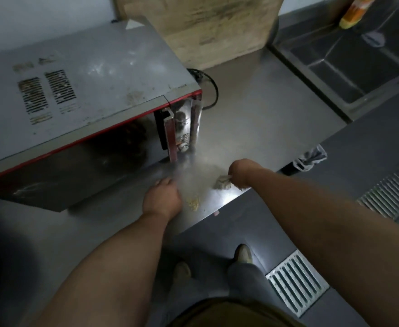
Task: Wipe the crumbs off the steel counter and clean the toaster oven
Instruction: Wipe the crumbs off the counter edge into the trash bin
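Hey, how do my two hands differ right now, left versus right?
The right hand grips a crumpled cloth; the left hand holds nothing that shows. The left hand sits beside the crumbs, nearer the toaster oven; the right hand is at the counter's front edge. Both are low over the steel counter.

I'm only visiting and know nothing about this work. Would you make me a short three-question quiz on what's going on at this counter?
1. True or false: the right hand holds a cloth on the steel counter.
2. The crumbs lie nearest to: A) the sink B) the left hand C) the cutting board
3. Fill in: the toaster oven door is ____.

Key: 1 true; 2 B; 3 open, folded down toward the person.
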A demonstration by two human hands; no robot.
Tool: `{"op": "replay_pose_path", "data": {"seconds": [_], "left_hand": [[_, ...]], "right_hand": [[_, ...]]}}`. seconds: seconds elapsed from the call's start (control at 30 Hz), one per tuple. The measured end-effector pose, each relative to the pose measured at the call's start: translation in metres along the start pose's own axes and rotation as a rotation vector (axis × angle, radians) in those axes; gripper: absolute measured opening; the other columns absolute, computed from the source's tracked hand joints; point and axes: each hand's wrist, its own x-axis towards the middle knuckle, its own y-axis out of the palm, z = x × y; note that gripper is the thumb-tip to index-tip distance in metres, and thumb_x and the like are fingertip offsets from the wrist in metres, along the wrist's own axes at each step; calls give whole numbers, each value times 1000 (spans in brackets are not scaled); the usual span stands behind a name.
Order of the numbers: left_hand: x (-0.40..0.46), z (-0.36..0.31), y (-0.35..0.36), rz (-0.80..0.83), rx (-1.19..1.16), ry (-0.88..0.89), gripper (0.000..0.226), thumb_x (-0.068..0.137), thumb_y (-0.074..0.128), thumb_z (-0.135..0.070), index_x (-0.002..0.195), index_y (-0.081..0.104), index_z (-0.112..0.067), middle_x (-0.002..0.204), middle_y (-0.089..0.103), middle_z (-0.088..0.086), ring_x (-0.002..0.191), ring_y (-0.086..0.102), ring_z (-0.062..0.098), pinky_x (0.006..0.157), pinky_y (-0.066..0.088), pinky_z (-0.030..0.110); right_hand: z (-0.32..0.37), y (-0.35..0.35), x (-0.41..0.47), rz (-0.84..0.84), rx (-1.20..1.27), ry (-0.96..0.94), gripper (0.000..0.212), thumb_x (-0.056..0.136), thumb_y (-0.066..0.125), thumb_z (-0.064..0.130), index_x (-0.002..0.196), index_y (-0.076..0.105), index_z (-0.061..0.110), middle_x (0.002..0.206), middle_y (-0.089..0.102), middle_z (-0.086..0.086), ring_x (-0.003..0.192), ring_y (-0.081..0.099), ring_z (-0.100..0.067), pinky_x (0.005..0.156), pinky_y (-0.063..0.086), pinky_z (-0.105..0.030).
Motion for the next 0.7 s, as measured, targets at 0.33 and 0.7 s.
{"op": "replay_pose_path", "data": {"seconds": [0.33,0.7], "left_hand": [[18,-94,-35,83,122,356,40,89,41,-24,124,59,-19,131,53,3,122,49,27,102,43,42],[-10,-180,-20,119,330,630,36,94,48,-33,125,59,-19,128,51,0,120,45,21,99,44,38]], "right_hand": [[-39,17,-66,18,18,124,16,75,66,5,90,67,9,84,62,-8,87,65,-30,66,48,-30],[-133,88,-142,46,276,393,24,64,73,1,60,51,10,81,59,-14,80,61,-28,68,53,-34]]}}
